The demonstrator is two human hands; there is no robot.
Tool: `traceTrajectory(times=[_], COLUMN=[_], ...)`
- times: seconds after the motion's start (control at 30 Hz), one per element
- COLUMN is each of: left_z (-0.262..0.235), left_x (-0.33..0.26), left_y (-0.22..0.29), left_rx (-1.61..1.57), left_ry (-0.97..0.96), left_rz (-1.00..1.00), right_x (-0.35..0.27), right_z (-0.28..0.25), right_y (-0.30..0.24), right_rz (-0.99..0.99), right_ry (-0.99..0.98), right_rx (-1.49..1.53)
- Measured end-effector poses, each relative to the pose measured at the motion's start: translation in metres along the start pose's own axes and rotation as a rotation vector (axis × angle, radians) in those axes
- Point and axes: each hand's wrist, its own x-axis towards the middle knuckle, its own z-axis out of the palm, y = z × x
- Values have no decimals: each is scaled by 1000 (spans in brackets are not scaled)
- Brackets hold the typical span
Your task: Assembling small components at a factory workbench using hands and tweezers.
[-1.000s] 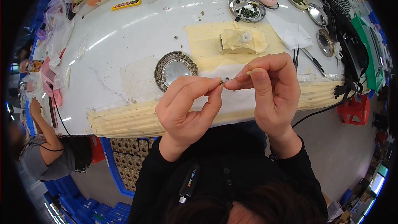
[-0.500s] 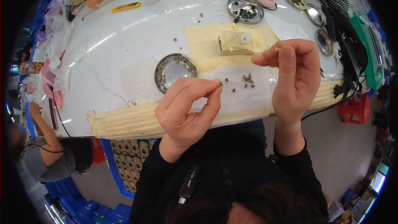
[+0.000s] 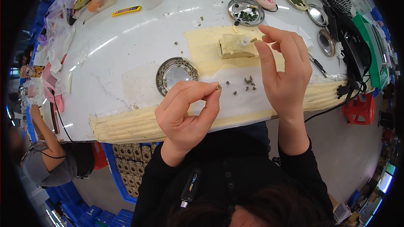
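My left hand (image 3: 183, 111) is closed, its thumb and forefinger pinching a small brass-coloured metal part (image 3: 219, 87) above the white sheet. Up and to the right, my right hand (image 3: 286, 65) has a short tan stick (image 3: 253, 40) at its fingertips, the rest of it hidden by the fingers. The stick's tip is close to a small white plastic cup (image 3: 245, 40) on a block wrapped in yellow tape (image 3: 231, 49). Several small metal parts (image 3: 250, 82) lie loose on the white sheet (image 3: 219, 109). Left of them, a round steel dish (image 3: 159, 82) holds more.
Another steel dish (image 3: 231, 17) with dark green bits stands at the back, beside a pink rounded object (image 3: 265, 1). A black pen-like tool (image 3: 317, 65) lies at right. Yellow tape (image 3: 126, 124) covers the front edge. A person (image 3: 50, 159) sits at far left.
My right hand has moved left and forward, bringing the stick to the white cup. My left hand has shifted slightly left, still pinching the metal part.
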Motion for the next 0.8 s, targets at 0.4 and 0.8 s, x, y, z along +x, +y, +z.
traceTrajectory(times=[0.4,0.8], left_z=[2,-1], left_x=[-1,2], left_y=[-1,-3], left_rx=[93,5], left_ry=[-21,-91], left_rz=[116,86], right_x=[-31,-30], right_z=[-3,-6], right_y=[-26,-28], right_rz=[570,785], right_ry=[-489,-536], right_rx=[935,1121])
